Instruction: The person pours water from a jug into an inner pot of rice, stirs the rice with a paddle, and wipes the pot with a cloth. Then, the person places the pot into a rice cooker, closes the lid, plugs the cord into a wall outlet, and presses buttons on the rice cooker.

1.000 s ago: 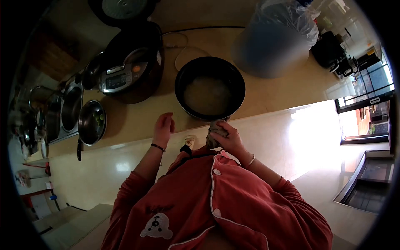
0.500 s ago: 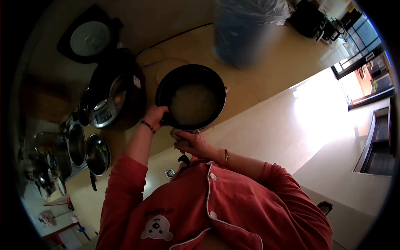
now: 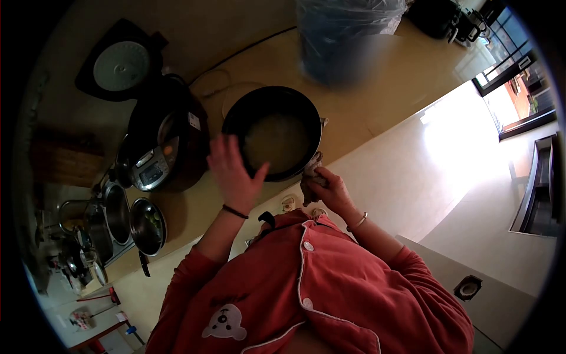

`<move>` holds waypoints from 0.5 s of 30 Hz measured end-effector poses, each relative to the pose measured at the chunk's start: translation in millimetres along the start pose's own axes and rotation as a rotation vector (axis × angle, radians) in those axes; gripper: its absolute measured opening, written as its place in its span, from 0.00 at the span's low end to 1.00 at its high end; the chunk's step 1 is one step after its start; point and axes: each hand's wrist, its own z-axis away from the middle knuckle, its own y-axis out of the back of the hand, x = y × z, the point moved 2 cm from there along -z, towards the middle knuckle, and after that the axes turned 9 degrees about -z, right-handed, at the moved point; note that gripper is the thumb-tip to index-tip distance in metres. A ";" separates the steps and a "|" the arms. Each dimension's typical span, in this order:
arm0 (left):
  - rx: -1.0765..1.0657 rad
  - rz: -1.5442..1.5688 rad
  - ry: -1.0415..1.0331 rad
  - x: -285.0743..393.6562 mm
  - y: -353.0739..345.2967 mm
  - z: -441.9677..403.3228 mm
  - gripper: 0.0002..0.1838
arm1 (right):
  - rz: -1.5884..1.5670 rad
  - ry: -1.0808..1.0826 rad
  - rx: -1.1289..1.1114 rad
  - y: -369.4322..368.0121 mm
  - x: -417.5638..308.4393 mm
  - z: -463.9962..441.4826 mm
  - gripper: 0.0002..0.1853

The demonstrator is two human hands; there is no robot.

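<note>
A round black inner pot sits on the counter, with pale, cloudy contents at its bottom. My left hand is over the pot's near left rim, fingers spread and holding nothing; I cannot tell if it touches the rim. Bunched in my right hand is a crumpled greyish cloth, close against the pot's near right side. To the left of the pot stands a dark rice cooker with a display panel, its lid raised.
A blue bin lined with clear plastic stands behind the pot on the tan counter. Left of me are a metal bowl with green pieces, a knife and a sink. Dark appliances occupy the far right.
My left hand has let go of the pot's rim and opened above it. My right hand has moved right along the near side with the cloth.
</note>
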 end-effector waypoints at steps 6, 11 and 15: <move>-0.445 0.049 -0.496 62.8 -36.4 8.6 0.29 | 0.156 -0.012 0.047 5.1 20.5 8.5 0.21; -0.267 0.093 -0.631 70.9 -31.3 8.2 0.22 | 0.163 -0.072 -0.001 8.1 14.3 16.6 0.19; -0.175 0.045 -0.834 70.6 -25.2 15.6 0.23 | 0.181 -0.064 0.016 11.3 17.6 19.1 0.18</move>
